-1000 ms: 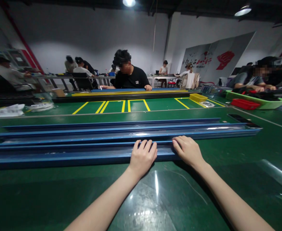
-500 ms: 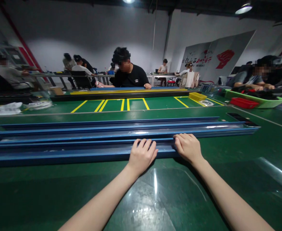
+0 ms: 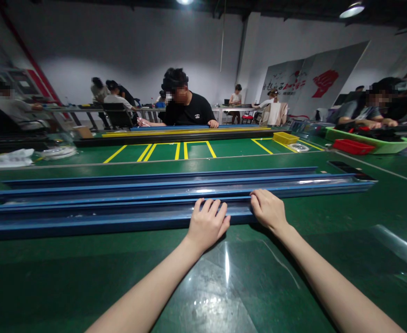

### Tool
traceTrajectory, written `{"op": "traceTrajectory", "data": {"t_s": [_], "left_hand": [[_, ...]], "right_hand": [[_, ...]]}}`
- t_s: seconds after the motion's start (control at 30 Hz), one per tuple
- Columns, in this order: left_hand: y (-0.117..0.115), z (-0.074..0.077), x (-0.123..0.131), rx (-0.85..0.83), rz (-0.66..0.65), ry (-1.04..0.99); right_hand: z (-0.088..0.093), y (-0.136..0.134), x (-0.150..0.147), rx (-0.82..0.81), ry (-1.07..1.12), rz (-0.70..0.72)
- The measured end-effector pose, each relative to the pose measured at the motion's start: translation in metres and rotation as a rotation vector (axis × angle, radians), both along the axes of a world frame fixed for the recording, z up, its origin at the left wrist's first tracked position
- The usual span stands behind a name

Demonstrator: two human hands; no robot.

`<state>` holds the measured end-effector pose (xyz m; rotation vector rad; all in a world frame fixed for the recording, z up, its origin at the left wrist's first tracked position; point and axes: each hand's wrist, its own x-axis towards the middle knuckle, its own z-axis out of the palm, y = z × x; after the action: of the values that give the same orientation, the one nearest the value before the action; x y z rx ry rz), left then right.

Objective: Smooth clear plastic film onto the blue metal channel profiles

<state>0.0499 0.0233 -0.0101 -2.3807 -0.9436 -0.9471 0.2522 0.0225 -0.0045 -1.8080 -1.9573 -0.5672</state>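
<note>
A long blue channel strip (image 3: 120,216) lies nearest to me on the green table, its open trough facing up. My left hand (image 3: 208,222) is laid across it close to the right end, fingers slightly apart and bent over the far edge, thumb toward the near side. At that right end, my right hand (image 3: 267,209) curls its fingers around the strip; its fingertips are partly hidden. Just behind, nearly touching, runs a second blue channel strip (image 3: 293,186), with another blue strip (image 3: 137,176) beyond it.
A clear plastic sheet (image 3: 224,286) covers the tabletop before me. A dark flat object (image 3: 351,171) lies at the strips' far right. Farther back are yellow tape lines (image 3: 178,151), a yellow tray (image 3: 284,138), a red tray (image 3: 353,146) and a green bin (image 3: 396,147). A co-worker (image 3: 192,108) sits opposite.
My right hand has shifted slightly up and left at the strip's end, its fingers more curled. My left hand stays on the strip, moved very slightly right in view.
</note>
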Motion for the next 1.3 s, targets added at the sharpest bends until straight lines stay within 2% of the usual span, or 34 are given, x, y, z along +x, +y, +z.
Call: {"op": "traceTrajectory", "data": {"t_s": [0.2,0.37,0.6,0.7,0.8,0.87,0.93,1.07,1.17,1.3], "left_hand": [[0.001,-0.001,0.001,-0.008,-0.015,0.02],[0.001,-0.001,0.001,-0.032,0.027,0.037],[0.001,-0.002,0.0,-0.04,0.051,0.067],[0.001,-0.002,-0.001,-0.041,0.047,0.075],[0.001,-0.002,-0.001,-0.039,0.04,0.073],[0.002,-0.002,-0.001,-0.038,0.036,0.065],[0.002,-0.002,-0.001,-0.038,0.032,0.052],[0.003,-0.003,-0.001,-0.04,0.03,0.03],[0.003,-0.003,-0.001,-0.049,0.029,0.033],[0.002,-0.001,-0.002,-0.059,0.023,0.04]], "right_hand": [[0.004,-0.004,-0.016,0.005,-0.008,0.004],[0.006,-0.005,-0.032,0.004,0.017,0.021],[0.012,-0.006,-0.031,-0.018,-0.037,0.021],[0.021,-0.013,-0.032,0.035,-0.003,0.112],[0.032,-0.028,-0.034,0.065,0.139,0.285],[0.039,-0.038,-0.036,-0.004,0.232,0.398],[0.045,-0.045,-0.038,-0.198,0.259,0.466],[0.047,-0.049,-0.041,-0.618,0.153,0.454],[0.042,-0.046,-0.043,-0.715,0.123,0.417],[0.038,-0.044,-0.041,-0.81,0.176,0.446]]}}
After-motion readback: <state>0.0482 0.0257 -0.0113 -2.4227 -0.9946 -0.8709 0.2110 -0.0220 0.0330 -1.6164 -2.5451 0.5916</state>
